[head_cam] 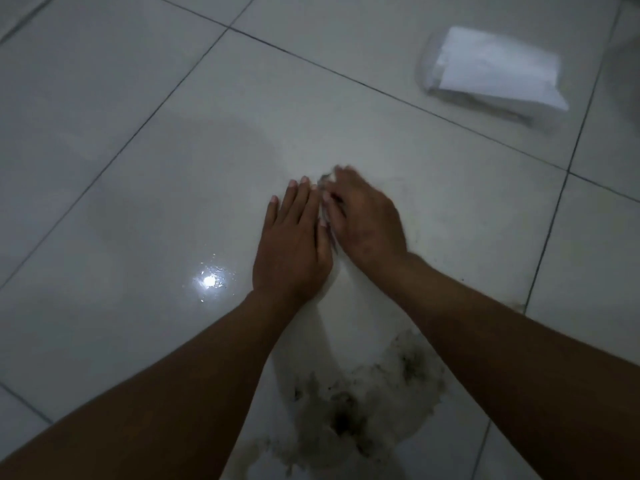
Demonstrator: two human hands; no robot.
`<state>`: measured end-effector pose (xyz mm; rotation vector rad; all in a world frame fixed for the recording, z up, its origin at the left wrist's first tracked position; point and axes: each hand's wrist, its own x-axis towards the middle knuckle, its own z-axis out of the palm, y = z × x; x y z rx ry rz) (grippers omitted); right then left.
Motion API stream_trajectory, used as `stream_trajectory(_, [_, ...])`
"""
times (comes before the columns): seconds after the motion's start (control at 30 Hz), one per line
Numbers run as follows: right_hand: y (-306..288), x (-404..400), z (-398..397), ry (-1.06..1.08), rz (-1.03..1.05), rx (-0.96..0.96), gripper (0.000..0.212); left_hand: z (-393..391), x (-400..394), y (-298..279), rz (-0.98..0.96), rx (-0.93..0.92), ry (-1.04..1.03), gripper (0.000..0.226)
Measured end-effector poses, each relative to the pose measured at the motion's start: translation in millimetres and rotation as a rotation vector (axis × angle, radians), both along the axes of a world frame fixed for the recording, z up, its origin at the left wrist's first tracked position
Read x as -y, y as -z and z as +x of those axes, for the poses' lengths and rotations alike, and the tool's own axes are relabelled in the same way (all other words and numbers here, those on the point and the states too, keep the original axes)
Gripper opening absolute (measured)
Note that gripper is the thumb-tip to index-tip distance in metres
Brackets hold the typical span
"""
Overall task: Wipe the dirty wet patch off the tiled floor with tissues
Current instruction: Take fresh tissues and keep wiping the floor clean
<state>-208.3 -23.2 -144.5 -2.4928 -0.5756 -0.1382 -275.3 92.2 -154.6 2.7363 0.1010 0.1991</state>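
A dirty wet patch (pixel 360 407) with dark specks spreads over the white tiled floor (pixel 173 168) at the bottom centre, between my forearms. Farther out on the same tile both my hands lie side by side. My left hand (pixel 292 244) rests flat on the floor with straight fingers. My right hand (pixel 363 220) is blurred, its fingers curled over a greyish crumpled tissue (pixel 325 188), of which only a sliver shows between the hands. A pale smear runs from the hands back to the patch.
A pack of white tissues (pixel 491 71) in clear wrap lies on the floor at the upper right. A bright light reflection (pixel 209 280) shines on wet tile left of my left wrist. Dark grout lines cross the floor.
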Motion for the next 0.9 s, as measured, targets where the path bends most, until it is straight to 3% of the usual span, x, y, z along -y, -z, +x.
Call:
stream_trajectory(0.17, [0,23,-11,-0.066,0.014,0.089,0.026,-2,-9,-6,-0.136,0.030,-0.038,0.056])
stream_trajectory(0.33, [7,-15,31,0.186,0.053,-0.060,0.033,-19,-40,-7,0.045,-0.060,-0.136,0.063])
stream_trajectory(0.5, [8,-48,15,-0.121,-0.014,-0.010,0.034,-20,-44,-4,0.063,-0.056,-0.170,0.060])
stream_trajectory(0.67, [-3,-2,-44,-0.411,-0.050,0.030,0.038,-27,-45,-2,0.039,-0.067,-0.129,0.059])
stream_trajectory(0.77, [0,13,-39,-0.295,-0.066,0.081,0.035,-35,-40,-5,0.023,-0.083,-0.118,0.060])
stream_trajectory(0.9, [-2,-6,-29,-0.075,-0.067,-0.034,0.035,-51,-33,-7,0.018,-0.101,-0.105,0.060])
